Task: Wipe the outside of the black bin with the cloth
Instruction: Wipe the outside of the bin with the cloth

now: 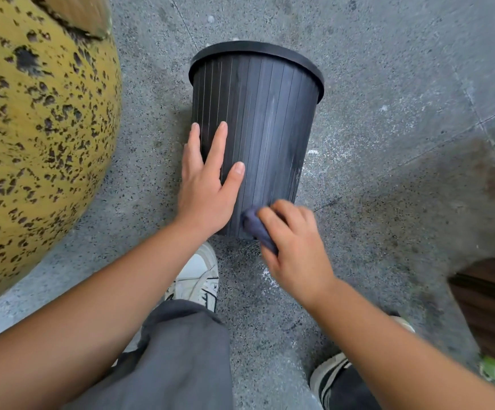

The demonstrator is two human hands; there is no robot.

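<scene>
The black ribbed bin (258,119) lies on its side on the concrete floor, its rimmed mouth pointing away from me and its base near my feet. Pale dusty streaks run along its right side. My left hand (208,184) rests flat on the bin's left wall with fingers straight and spread. My right hand (296,250) grips a bunched dark blue cloth (256,224) and presses it against the bin's wall close to the base.
A large yellow rounded object with black speckles (39,128) fills the left side, close to the bin. A dark wooden surface (494,303) sits at the right edge. My white sneaker (199,279) stands just below the bin's base, the other shoe (329,377) at lower right.
</scene>
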